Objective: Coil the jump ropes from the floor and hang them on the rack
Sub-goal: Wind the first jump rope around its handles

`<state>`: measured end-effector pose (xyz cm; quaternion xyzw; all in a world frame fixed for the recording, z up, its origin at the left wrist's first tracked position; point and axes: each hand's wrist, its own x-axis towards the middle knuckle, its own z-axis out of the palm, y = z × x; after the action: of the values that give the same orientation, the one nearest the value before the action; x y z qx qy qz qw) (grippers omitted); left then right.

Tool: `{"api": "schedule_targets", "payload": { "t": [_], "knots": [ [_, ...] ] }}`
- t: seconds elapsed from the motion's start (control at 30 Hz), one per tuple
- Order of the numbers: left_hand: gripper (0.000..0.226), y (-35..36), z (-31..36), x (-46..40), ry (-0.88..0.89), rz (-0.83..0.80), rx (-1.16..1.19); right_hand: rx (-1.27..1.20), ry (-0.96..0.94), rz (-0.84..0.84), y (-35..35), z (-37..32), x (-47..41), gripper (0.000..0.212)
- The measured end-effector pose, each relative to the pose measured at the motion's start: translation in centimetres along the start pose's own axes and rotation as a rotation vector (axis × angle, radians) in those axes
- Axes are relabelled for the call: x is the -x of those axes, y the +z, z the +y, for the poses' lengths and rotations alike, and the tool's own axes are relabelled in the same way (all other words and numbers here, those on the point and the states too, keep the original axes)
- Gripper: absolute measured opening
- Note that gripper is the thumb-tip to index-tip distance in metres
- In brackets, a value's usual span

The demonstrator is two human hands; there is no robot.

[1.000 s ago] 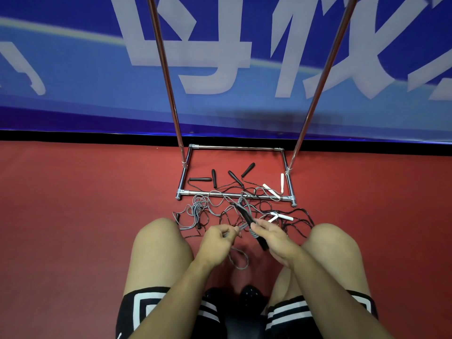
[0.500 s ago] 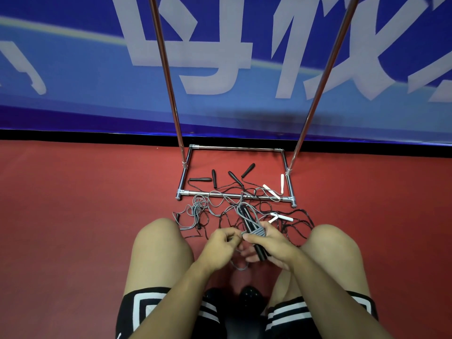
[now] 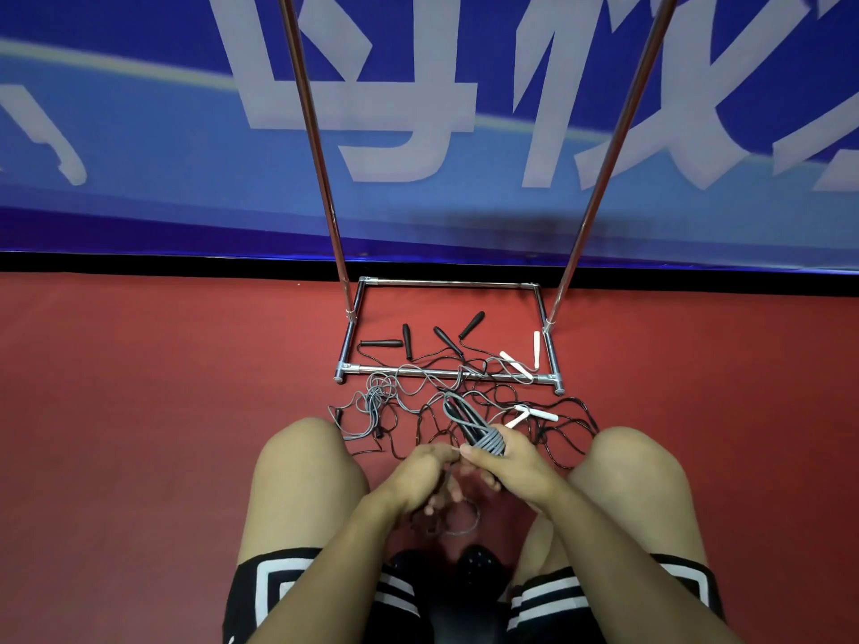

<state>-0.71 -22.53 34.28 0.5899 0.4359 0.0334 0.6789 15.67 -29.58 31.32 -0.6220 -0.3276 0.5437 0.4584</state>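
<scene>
Right hand (image 3: 504, 457): fingers and thumb curled round a pair of black handles and the grey rope (image 3: 489, 444) wound about them. A further turn has been added since half a second ago; several grey turns are now stacked just above the thumb, where only one or two were seen a second ago.

Left hand (image 3: 420, 476): fingers curled, the loose run of the same grey rope pinched and fed across to the right hand. The slack tail below the hands has been shortened to one small loop on the floor (image 3: 139, 411) between the knees.

Judgement: the first rope is nearly coiled; hanging is not yet begun.

Grey rope, description: thin, smooth, limp cord; the coil is held above the floor in front of the knees, the handle tips pointing away toward the rack base.

Remaining ropes (image 3: 465, 392): tangled black and grey cords, lying on the floor across the near bar of the rack (image 3: 446, 373). Four black handles and two white ones are found inside the base frame; another white pair lies just outside it, near the right knee.

Rack: two chrome uprights rising out of frame; top rail not in view.
</scene>
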Motion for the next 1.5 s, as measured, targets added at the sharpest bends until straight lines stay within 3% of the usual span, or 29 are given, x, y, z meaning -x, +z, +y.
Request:
{"api": "schedule_targets", "payload": {
  "t": [0.13, 0.27, 0.43, 0.5, 0.67, 0.8, 0.97, 1.17, 1.33, 1.5],
  "knots": [
    [0.041, 0.1, 0.4, 0.4, -0.120, -0.043, 0.063, 0.050, -0.031, 0.032, 0.1, 0.0, 0.0, 0.019],
    [0.041, 0.3, -0.2, -0.1, -0.221, -0.089, -0.014, 0.026, -0.075, 0.173, -0.4, -0.2, -0.4, 0.019],
    [0.045, 0.6, -0.8, -0.8, -0.136, -0.166, -0.043, -0.090, -0.115, 0.263, -0.8, -0.4, -0.6, 0.015],
    [0.038, 0.5, -1.1, -1.0, -0.021, -0.096, -0.048, -0.149, -0.119, 0.278, -1.0, -0.4, -0.7, 0.015],
    [0.023, -0.5, -2.0, -1.9, 0.367, 0.342, -0.273, -0.343, -0.122, 0.236, -1.1, -1.6, -0.3, 0.027],
    [0.012, -0.4, -1.4, -1.9, 0.414, 0.413, 0.055, -0.460, -0.085, 0.149, -1.1, -2.3, -0.2, 0.035],
    [0.019, -0.5, -1.0, -1.5, 0.392, 0.444, 0.088, -0.609, 0.032, 0.087, -1.4, -2.4, -0.8, 0.054],
    [0.032, -0.5, -1.3, -1.8, 0.363, 0.515, 0.061, -0.522, 0.069, 0.077, -0.7, -2.2, -0.4, 0.040],
    [0.036, -0.3, -1.1, -1.7, 0.376, 0.485, 0.077, -0.503, 0.036, 0.056, -0.5, -2.0, -0.4, 0.030],
    [0.030, 0.0, -1.8, -1.7, 0.371, 0.416, 0.071, -0.272, 0.011, 0.084, -0.4, -1.6, -0.4, 0.016]
  ]
}}
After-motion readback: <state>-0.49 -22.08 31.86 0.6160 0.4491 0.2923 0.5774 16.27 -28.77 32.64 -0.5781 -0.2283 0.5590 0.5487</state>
